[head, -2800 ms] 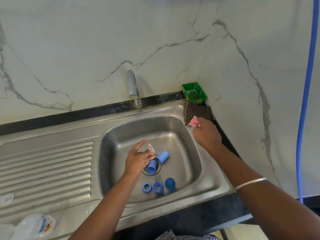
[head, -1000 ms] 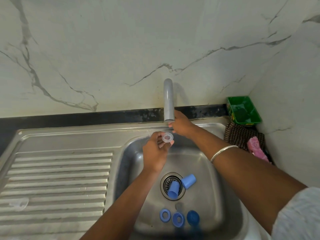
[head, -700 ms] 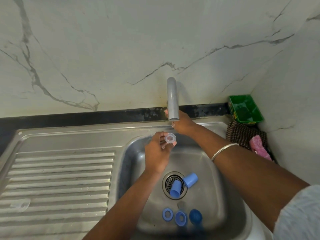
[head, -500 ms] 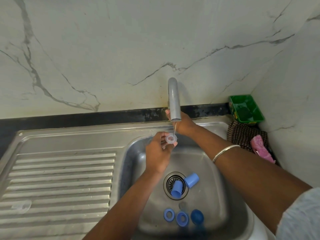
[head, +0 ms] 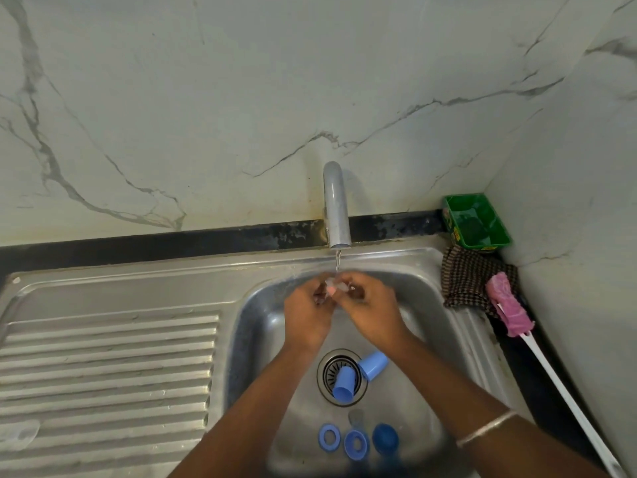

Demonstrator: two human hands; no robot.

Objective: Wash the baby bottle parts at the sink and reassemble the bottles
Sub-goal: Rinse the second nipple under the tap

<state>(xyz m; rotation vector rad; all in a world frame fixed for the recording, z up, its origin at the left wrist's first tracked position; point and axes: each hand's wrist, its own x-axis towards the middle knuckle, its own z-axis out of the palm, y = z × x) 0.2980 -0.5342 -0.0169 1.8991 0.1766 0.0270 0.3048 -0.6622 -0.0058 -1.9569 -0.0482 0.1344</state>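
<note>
We rinse a small clear bottle part (head: 333,284) under the tap (head: 336,208); our left hand (head: 306,310) and right hand (head: 370,308) both pinch it. Next, we judge, the blue caps (head: 358,372) in the sink (head: 248,326) need washing.

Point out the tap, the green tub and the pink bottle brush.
tap (head: 336,205): head view, middle of the spout.
green tub (head: 496,240): head view, front rim.
pink bottle brush (head: 506,303): head view, pink head.
</note>
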